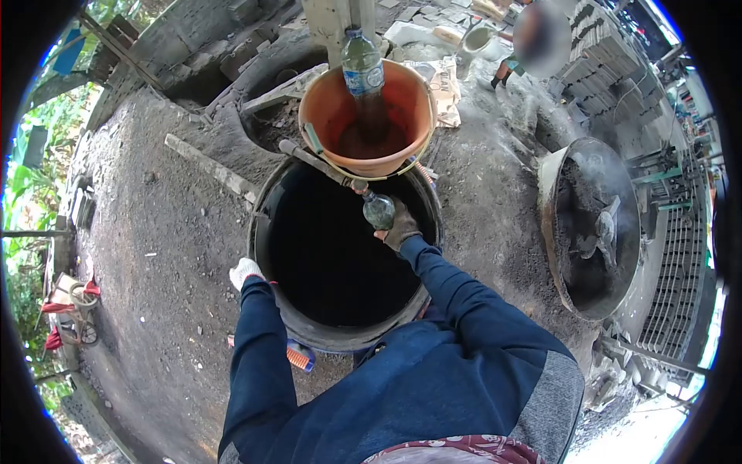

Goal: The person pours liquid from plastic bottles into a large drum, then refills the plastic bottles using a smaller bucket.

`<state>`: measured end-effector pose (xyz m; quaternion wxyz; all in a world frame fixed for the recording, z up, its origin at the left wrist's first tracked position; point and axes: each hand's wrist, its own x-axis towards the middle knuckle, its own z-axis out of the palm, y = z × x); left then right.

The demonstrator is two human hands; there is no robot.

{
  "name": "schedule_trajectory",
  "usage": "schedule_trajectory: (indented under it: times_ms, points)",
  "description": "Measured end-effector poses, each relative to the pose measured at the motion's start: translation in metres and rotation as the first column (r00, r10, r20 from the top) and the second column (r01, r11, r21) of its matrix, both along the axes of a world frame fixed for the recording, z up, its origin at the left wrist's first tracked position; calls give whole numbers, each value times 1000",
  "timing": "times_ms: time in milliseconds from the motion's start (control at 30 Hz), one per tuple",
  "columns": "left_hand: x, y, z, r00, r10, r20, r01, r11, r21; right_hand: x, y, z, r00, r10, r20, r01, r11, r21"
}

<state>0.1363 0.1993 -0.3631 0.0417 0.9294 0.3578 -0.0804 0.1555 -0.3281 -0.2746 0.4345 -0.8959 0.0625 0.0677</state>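
A large round drum [272,311] with a dark inside stands in front of me. My right hand [401,225], in a dark glove, is wrapped round a greenish clear bottle [379,210] above the drum. The bottle's neck points toward an orange bucket [369,165] at the drum's far rim. My left hand [245,272], in a whitish glove, is closed at the drum's left rim; its fingertips are hard to see. Inside the bucket stands a plastic bottle [362,77] with a blue label. A thick stick [317,164] lies across the drum under the bucket.
A smoking metal drum [553,232] stands on the right. Stacked grey slabs [599,58] and another person's hand [506,71] are at the back right. A wooden plank [209,166] lies on the left ground. A wheeled cart [73,309] stands far left.
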Motion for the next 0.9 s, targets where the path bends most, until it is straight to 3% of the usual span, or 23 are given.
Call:
schedule_trajectory:
  times_ms: [33,100,200,300,367,433,600,633,700,767,900]
  points:
    - [-3,-3,-2,999,30,34,-30,1000,1,0,0,1,1000,3,-11,-3,1000,3]
    - [0,-28,43,991,-75,-112,79,996,28,0,-2,-4,1000,12,-22,-12,1000,25]
    - [-1,-9,8,999,-1,36,1,1000,4,5,-6,2,997,23,-79,-18,998,64]
    - [0,-18,18,999,-34,-18,35,998,54,9,-8,8,990,38,-135,-29,997,69]
    - [1,-49,68,937,-201,-285,262,944,199,13,-10,18,984,60,-166,-42,993,111]
    - [1,-53,69,938,-216,-270,282,930,236,17,-12,38,968,64,-242,-33,991,131]
    - [0,-46,58,930,-245,-276,321,906,277,21,-20,29,957,112,-267,-82,989,120]
    - [1,-49,67,935,-226,-274,289,932,218,21,-20,27,957,119,-265,-94,990,107]
    - [3,-20,14,999,-48,-14,48,997,63,21,-20,23,962,132,-241,-103,986,127]
    - [2,-4,-4,995,66,78,-60,995,-82,20,-19,23,963,129,-238,-100,986,130]
    - [2,2,-11,977,165,133,-138,972,-190,20,-18,26,967,128,-222,-96,984,147]
